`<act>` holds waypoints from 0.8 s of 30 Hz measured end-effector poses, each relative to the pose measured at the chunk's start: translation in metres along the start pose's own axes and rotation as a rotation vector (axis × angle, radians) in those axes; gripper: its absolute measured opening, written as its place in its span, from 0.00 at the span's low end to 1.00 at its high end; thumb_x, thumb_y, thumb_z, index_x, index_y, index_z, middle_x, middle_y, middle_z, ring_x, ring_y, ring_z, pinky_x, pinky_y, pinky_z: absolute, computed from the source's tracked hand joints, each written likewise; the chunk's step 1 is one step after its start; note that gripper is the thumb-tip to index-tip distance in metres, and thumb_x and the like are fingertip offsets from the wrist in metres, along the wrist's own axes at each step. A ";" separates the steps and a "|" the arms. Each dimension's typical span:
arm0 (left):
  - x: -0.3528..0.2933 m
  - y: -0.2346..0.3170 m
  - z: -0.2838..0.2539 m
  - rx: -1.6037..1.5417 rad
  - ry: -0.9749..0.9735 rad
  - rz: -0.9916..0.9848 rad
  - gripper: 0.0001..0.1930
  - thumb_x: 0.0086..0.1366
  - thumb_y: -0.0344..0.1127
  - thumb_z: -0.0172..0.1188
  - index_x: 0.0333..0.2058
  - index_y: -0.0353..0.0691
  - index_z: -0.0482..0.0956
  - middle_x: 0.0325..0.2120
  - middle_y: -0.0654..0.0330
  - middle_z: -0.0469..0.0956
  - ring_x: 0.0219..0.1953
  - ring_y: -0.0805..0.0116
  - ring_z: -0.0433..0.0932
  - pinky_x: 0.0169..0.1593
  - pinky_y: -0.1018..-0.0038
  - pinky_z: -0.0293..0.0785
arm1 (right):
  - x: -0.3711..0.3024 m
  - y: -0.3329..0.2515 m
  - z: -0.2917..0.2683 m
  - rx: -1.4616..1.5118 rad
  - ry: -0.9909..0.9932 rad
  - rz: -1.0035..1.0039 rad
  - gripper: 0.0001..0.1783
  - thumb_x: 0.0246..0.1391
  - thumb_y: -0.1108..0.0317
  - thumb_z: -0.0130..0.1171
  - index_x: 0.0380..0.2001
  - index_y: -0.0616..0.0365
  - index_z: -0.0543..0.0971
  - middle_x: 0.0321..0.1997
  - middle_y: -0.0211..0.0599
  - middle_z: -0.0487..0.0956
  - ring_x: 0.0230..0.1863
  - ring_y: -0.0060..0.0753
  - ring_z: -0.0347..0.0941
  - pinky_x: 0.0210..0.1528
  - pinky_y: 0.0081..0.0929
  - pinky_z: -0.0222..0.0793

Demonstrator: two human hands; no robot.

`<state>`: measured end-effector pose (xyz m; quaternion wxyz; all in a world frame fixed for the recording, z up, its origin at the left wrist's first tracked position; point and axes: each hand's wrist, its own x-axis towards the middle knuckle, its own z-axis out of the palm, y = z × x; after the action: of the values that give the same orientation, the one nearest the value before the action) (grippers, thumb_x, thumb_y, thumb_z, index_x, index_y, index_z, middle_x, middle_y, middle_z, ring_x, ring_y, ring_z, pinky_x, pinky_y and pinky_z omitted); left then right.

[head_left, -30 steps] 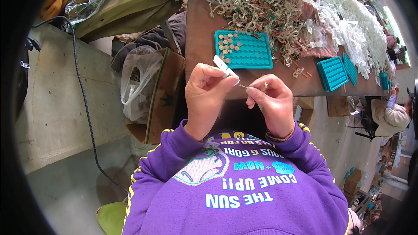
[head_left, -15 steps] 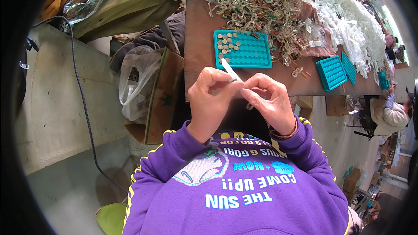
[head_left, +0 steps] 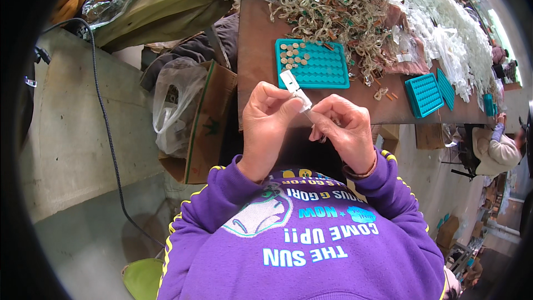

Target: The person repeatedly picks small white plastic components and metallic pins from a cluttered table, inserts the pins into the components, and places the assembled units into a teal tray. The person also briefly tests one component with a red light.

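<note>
The left hand (head_left: 267, 119) and right hand (head_left: 345, 133) meet just above the brown desk (head_left: 256, 50) edge. Fingers of both hands are closed on a small white strip (head_left: 295, 89); its lower end is hidden between them. Behind: a teal tray (head_left: 325, 69), tangled cord pile (head_left: 338, 5). Concrete floor (head_left: 72, 133) lies left.
</note>
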<state>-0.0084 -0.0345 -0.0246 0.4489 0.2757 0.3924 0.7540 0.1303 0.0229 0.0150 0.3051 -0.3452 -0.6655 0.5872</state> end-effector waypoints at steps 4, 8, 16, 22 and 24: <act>-0.002 -0.002 0.005 -0.339 0.013 -0.211 0.05 0.67 0.30 0.59 0.35 0.40 0.71 0.34 0.58 0.80 0.34 0.74 0.77 0.39 0.76 0.75 | -0.006 0.007 0.016 0.050 0.067 -0.087 0.01 0.56 0.79 0.59 0.31 0.66 0.79 0.21 0.28 0.78 0.23 0.13 0.73 0.25 0.14 0.68; 0.000 0.001 0.001 -0.358 -0.021 -0.317 0.05 0.69 0.33 0.56 0.38 0.40 0.70 0.35 0.56 0.79 0.34 0.70 0.78 0.39 0.73 0.77 | -0.003 0.009 0.016 0.060 0.045 -0.091 0.04 0.57 0.77 0.58 0.35 0.67 0.79 0.27 0.31 0.80 0.28 0.15 0.75 0.30 0.16 0.70; 0.027 -0.006 -0.010 -0.479 0.001 -0.210 0.09 0.73 0.39 0.50 0.45 0.41 0.66 0.36 0.61 0.77 0.31 0.76 0.74 0.37 0.79 0.74 | 0.065 0.007 -0.028 -0.694 0.172 -0.404 0.08 0.51 0.72 0.63 0.37 0.58 0.81 0.33 0.42 0.80 0.29 0.38 0.79 0.34 0.29 0.74; 0.041 -0.015 -0.017 -0.394 -0.023 -0.201 0.09 0.74 0.40 0.48 0.44 0.42 0.69 0.36 0.63 0.77 0.20 0.88 0.60 0.20 0.89 0.57 | 0.099 0.030 -0.023 -0.921 0.131 -0.539 0.06 0.50 0.71 0.63 0.33 0.57 0.80 0.31 0.41 0.77 0.33 0.46 0.76 0.36 0.37 0.73; 0.042 -0.017 -0.019 -0.418 -0.040 -0.203 0.09 0.74 0.40 0.48 0.44 0.42 0.69 0.36 0.63 0.77 0.20 0.87 0.61 0.20 0.88 0.59 | 0.100 0.031 -0.022 -0.949 0.124 -0.579 0.07 0.48 0.71 0.64 0.32 0.58 0.79 0.31 0.40 0.77 0.33 0.46 0.76 0.36 0.37 0.73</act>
<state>-0.0340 0.0008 -0.0463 0.5776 0.1506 0.2446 0.7641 0.0932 0.1193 -0.0133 0.3037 -0.2817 -0.9053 0.0938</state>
